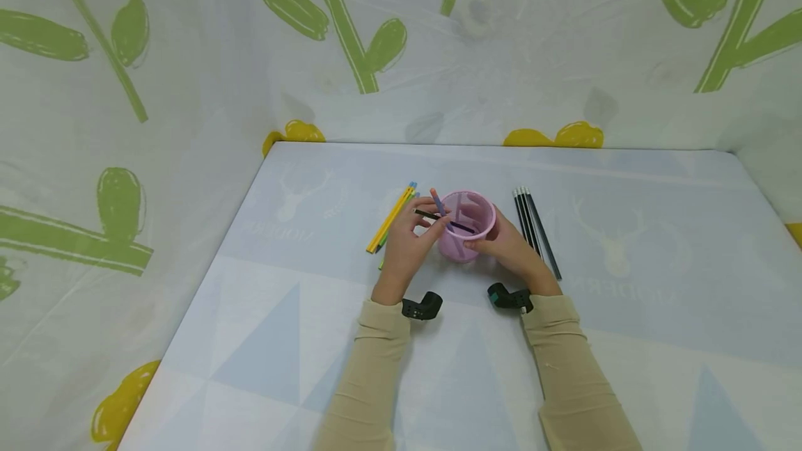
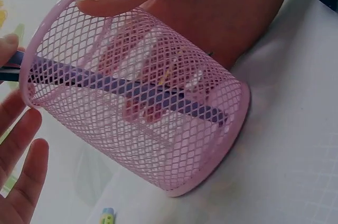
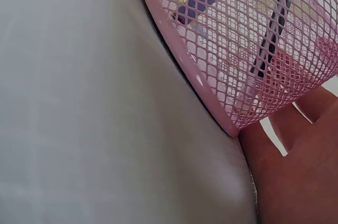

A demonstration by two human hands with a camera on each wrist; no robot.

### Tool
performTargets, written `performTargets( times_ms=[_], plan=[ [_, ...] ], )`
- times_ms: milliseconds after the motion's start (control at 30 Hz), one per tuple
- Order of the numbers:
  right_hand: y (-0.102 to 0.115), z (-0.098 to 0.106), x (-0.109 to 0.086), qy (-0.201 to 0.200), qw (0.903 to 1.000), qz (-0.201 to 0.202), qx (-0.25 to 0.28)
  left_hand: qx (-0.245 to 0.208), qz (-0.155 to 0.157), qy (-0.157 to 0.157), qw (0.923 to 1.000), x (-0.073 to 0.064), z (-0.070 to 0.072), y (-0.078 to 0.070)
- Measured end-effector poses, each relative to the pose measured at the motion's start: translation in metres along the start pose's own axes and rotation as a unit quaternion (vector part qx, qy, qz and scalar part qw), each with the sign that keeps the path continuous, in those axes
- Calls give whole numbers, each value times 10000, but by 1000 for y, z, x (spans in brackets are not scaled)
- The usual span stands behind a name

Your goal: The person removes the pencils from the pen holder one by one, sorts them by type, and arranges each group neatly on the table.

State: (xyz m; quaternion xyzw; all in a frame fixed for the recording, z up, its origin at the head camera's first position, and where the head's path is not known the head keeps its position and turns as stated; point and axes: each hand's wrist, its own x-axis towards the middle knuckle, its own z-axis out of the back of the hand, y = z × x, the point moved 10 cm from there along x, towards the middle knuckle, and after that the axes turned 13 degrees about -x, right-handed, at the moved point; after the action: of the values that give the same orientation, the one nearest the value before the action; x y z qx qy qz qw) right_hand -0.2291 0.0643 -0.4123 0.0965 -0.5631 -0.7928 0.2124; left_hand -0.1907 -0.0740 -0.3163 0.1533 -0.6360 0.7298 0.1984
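A pink mesh pencil cup (image 1: 446, 248) stands on the table in the head view; in the left wrist view its mesh wall (image 2: 158, 155) looks tilted. My right hand (image 1: 514, 249) grips the cup from the right, thumb near the rim and fingers behind the mesh. At the mouth, my left hand (image 1: 404, 249) pinches a black pencil (image 1: 427, 214), whose lower part lies inside the cup. A purple pencil (image 1: 438, 202) with an orange end leans in the cup beside the left fingers. Through the mesh, both pencils show in the right wrist view.
Left of the cup lie yellow pencils (image 1: 390, 220) with green ones next to them, partly behind the left hand. Several black pencils (image 1: 544, 234) lie side by side to the right, near the right wrist. The pale patterned table (image 1: 250, 339) meets a flowered curtain (image 1: 438, 110) at its far edge.
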Motion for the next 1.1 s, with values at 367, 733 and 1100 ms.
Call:
performTargets(
  times_ms=[367,733,1100],
  plan=[
    [15,-1,-4,54,9999,94,59,-2028,52,-1363,9697,6,44,-6],
    [11,0,-4,-5,9999,-89,102,-4731,-81,-3053,8264,-8,106,34],
    [7,-1,-3,-4,10000,-61,56,-3982,963,-3343,8488,-23,129,71]
  ],
)
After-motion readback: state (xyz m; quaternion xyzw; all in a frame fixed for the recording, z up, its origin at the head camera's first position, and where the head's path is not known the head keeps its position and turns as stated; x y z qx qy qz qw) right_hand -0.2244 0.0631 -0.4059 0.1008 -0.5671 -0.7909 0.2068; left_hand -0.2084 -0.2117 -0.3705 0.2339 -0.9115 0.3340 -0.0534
